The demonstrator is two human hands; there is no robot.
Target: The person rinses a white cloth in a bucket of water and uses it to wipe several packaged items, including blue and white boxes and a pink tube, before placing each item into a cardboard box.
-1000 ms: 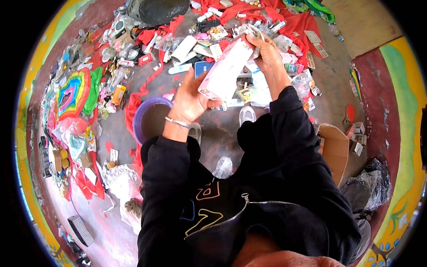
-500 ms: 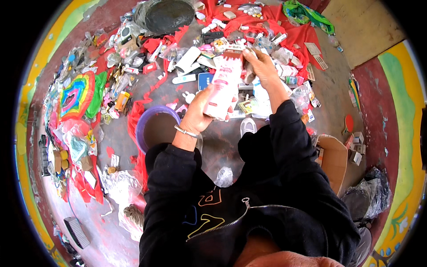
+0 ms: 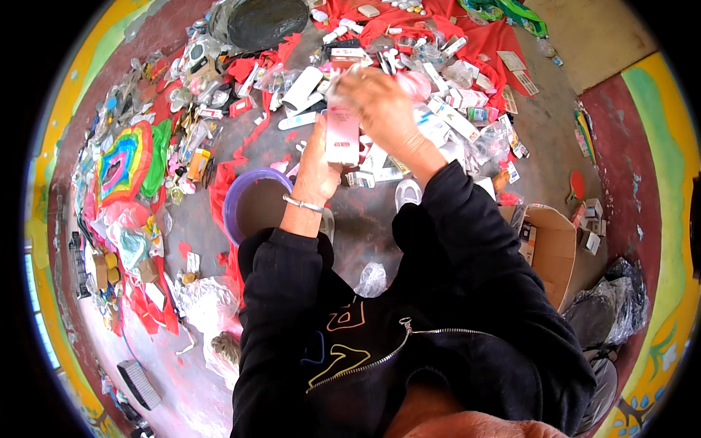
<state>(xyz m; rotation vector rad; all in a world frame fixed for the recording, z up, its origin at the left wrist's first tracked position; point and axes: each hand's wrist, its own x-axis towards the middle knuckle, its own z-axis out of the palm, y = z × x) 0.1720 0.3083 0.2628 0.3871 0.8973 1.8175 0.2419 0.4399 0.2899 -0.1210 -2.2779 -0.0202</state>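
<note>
A pale pink carton (image 3: 342, 136) stands upright between my hands, in front of my chest. My left hand (image 3: 315, 169), with a thin bracelet at the wrist, grips its lower part from the left. At the carton's top my right hand (image 3: 376, 106) closes over clear plastic wrap. Both sleeves are black. Under the hands the floor is strewn with small white boxes (image 3: 453, 117), tubes and plastic packets.
A purple bowl (image 3: 235, 204) sits left of my left wrist. An open cardboard box (image 3: 555, 248) is at the right. Red cloth (image 3: 504, 40) with packages lies ahead, a dark bag (image 3: 266, 22) at the top, a rainbow-coloured item (image 3: 120, 164) among litter on the left.
The carton has swung from a tilt to upright. My right hand moved from its far end to over its top. The view shifted slightly toward the floor ahead.
</note>
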